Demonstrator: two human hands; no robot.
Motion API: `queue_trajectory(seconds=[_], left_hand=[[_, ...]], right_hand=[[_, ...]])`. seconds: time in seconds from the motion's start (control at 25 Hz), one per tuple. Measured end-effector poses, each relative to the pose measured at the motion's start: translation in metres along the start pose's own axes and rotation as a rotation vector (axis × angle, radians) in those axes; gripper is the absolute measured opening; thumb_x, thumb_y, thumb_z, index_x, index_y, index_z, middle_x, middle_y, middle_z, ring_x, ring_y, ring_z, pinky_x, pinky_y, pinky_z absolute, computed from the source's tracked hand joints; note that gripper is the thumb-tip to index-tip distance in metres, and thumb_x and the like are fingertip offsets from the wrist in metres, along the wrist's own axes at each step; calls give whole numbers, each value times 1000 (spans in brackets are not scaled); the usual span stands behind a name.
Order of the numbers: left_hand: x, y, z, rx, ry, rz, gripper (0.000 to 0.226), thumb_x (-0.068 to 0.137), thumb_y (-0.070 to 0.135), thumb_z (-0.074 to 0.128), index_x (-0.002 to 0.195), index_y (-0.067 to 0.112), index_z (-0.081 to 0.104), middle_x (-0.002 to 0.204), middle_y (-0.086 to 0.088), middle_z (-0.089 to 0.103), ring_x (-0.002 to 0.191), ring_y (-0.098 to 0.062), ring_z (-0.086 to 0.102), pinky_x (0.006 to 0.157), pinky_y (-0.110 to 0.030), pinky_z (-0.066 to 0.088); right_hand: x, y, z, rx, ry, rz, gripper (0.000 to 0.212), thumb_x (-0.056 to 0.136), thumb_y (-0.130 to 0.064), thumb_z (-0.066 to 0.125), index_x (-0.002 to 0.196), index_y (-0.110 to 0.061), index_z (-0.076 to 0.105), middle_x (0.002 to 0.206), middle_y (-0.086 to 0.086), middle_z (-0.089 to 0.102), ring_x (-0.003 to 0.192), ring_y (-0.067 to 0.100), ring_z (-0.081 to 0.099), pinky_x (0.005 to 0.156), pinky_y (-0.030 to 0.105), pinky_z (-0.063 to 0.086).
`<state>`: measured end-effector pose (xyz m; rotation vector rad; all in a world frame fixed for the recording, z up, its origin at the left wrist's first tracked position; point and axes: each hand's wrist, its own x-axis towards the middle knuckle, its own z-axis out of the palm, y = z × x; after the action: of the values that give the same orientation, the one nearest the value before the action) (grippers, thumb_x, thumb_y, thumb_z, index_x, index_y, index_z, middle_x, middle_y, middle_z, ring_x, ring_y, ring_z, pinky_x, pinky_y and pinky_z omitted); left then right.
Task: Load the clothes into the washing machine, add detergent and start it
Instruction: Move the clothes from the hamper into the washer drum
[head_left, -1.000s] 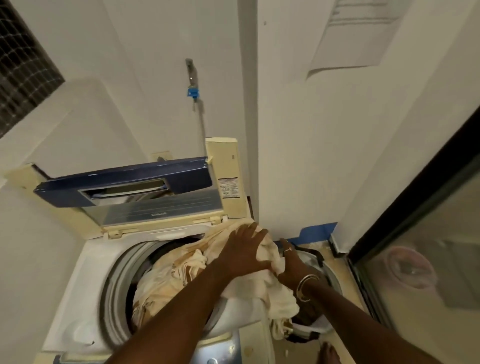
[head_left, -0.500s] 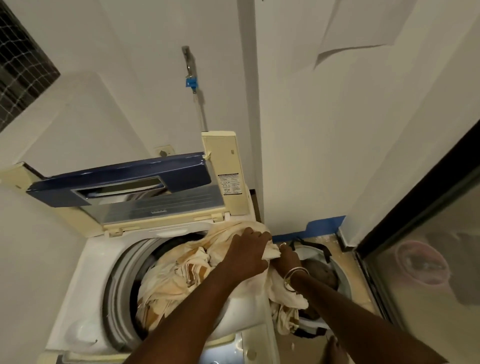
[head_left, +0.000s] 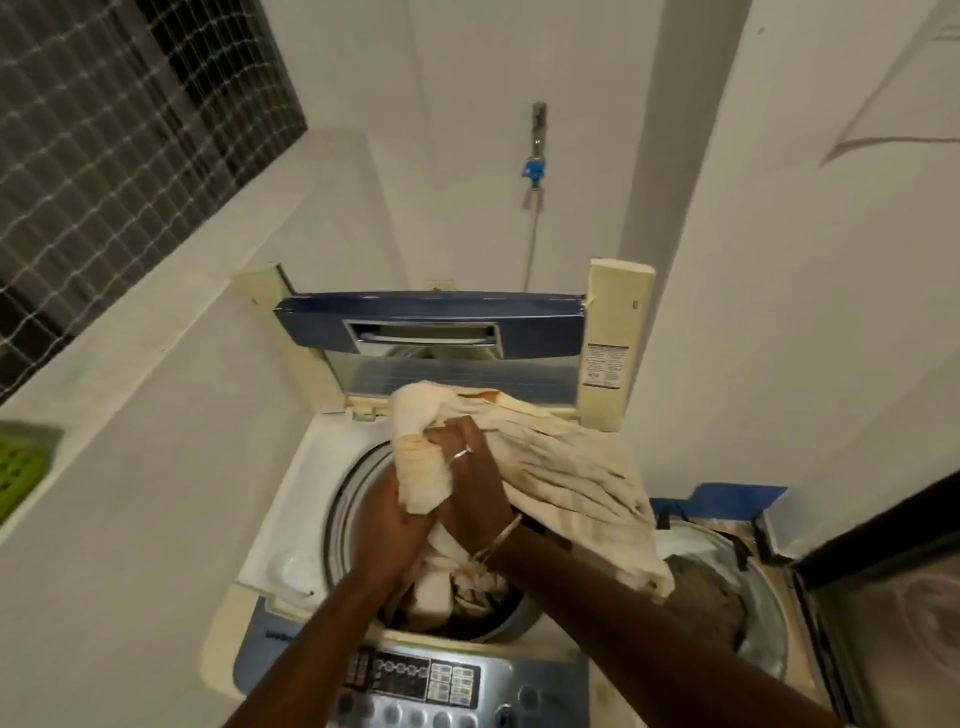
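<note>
Nearest, the control panel (head_left: 415, 680) of the washing machine (head_left: 306, 467) lies under both forearms. Over the open drum (head_left: 343, 499), the left hand (head_left: 387, 527) curls its fingers round the bunched end of the cream cloth (head_left: 571, 467). The right hand (head_left: 475, 483), with a ring and bangle, clenches the same bunch, touching the left. The cloth drapes right, over the machine's rim toward a round tub (head_left: 766, 618). Farther back, the blue lid (head_left: 431, 317) stands raised.

Cream cloth (head_left: 571, 467) bunched over washing machine (head_left: 311, 478) drum opening, trailing right; blue lid (head_left: 311, 327) upright
</note>
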<state>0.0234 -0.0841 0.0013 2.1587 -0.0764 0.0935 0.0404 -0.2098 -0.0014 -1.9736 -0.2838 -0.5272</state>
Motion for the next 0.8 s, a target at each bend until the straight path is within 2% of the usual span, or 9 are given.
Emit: queue_trajectory(seconds=[0.04,0.12,0.24,0.32,0.36,0.48,0.56,0.68,0.8], left_hand=[[-4,-12,-13,-13,60,-46,22,87,4,68,106,13,63,90,5,65,82,-9,60,79,-36,55],[-9,-34,-35,45,109,-117,8,95,19,62,103,16,63,90,4,65,87,-15,62,73,-25,51],[-7,-72,-48,248,-134,-330,52,87,49,67,128,22,50,112,9,57,106,-14,59,85,-21,40],[-6,-92,-45,352,-294,-361,73,74,50,81,130,20,47,113,8,57,105,-15,59,82,-21,41],[-4,-94,-39,343,-350,-341,71,71,50,84,126,21,49,111,11,58,105,-13,61,80,-19,43],[1,-75,-7,269,-419,-217,60,75,43,80,125,22,55,121,13,59,113,-7,58,95,-23,47],[5,-57,25,281,-453,-104,72,77,44,70,141,19,46,141,-1,52,131,-15,48,115,-34,35],[11,-14,81,366,-570,71,82,85,32,70,153,20,25,157,-4,31,145,-20,30,118,-23,16],[13,31,135,487,-679,261,95,88,32,69,157,25,4,165,-1,7,150,-19,16,120,-33,20]], right_hand=[[6,-10,19,33,-39,-55,42,85,-24,64,124,-17,51,126,14,51,118,30,51,106,39,39],[6,-10,56,70,-115,-67,46,83,-19,65,126,-12,52,126,13,50,118,30,51,105,40,40],[-14,29,91,-135,-456,206,67,86,-21,60,147,-12,32,144,16,38,134,31,39,113,43,33],[-40,62,89,-493,-870,363,88,88,-29,59,154,-9,5,154,21,22,141,37,28,116,43,28],[-50,73,80,-544,-964,441,92,88,-31,60,154,-9,1,156,21,20,141,37,28,115,41,30],[-58,86,38,-438,-820,522,80,89,-33,62,154,-17,17,153,9,34,139,25,36,114,32,31],[-48,78,-3,-509,-644,395,67,91,-33,57,150,-23,28,147,3,43,135,23,39,111,35,35],[-38,74,-74,-666,-273,251,60,87,-28,58,144,-24,39,142,1,49,130,23,41,104,40,41],[-52,109,-139,-449,55,487,71,84,-40,65,145,-18,36,147,6,42,135,24,37,113,40,31]])
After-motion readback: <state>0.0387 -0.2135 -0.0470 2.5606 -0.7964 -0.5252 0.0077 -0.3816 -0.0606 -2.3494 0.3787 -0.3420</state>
